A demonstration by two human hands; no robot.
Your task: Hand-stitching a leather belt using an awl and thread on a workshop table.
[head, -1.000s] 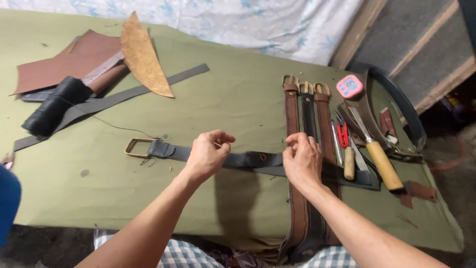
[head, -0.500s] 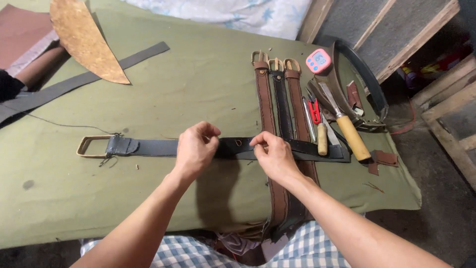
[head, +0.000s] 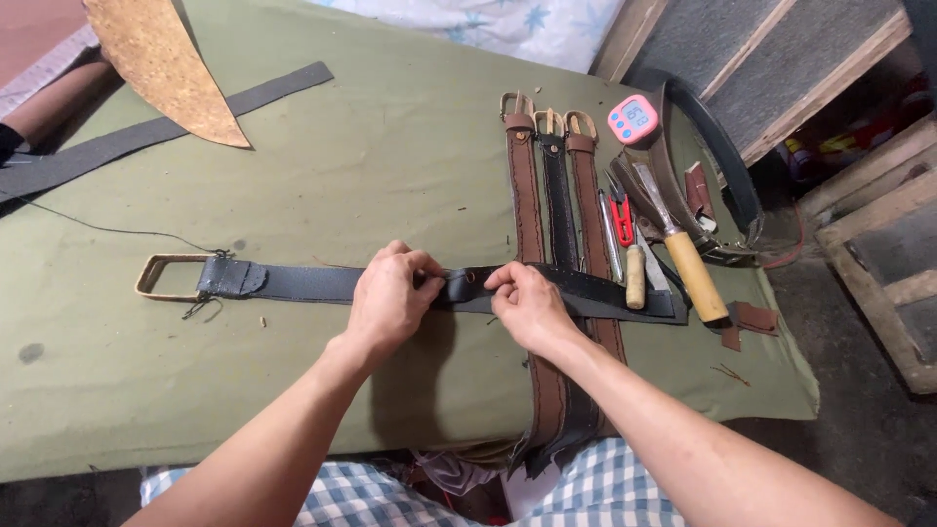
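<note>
A black belt [head: 322, 284] is laid flat across the green-covered bench [head: 342, 166], its brass buckle [head: 168, 276] out to the left and its free end lapped over three other belts [head: 547, 195] that run away from the person. Near its middle the strap is gripped from both sides. The left hand [head: 390, 298] is curled over it, fingers [head: 422, 265] pressed together and pinching a small loop [head: 461, 286] of black leather that is wrapped around the strap. The right hand [head: 525, 303] is set just beside, its fingers [head: 500, 280] closed on the same loop from the other side, so that the piece is steadied between both hands, apparently to keep it square on the strap.

Tools are kept within reach on the right: a wooden-handled knife [head: 678, 244], red snips [head: 621, 220] and a pink timer [head: 632, 118]. A loose thread [head: 107, 230] trails from the buckle end. A tan leather offcut [head: 166, 68] and a grey strap [head: 166, 127] are left at the far left, well apart from the hands.
</note>
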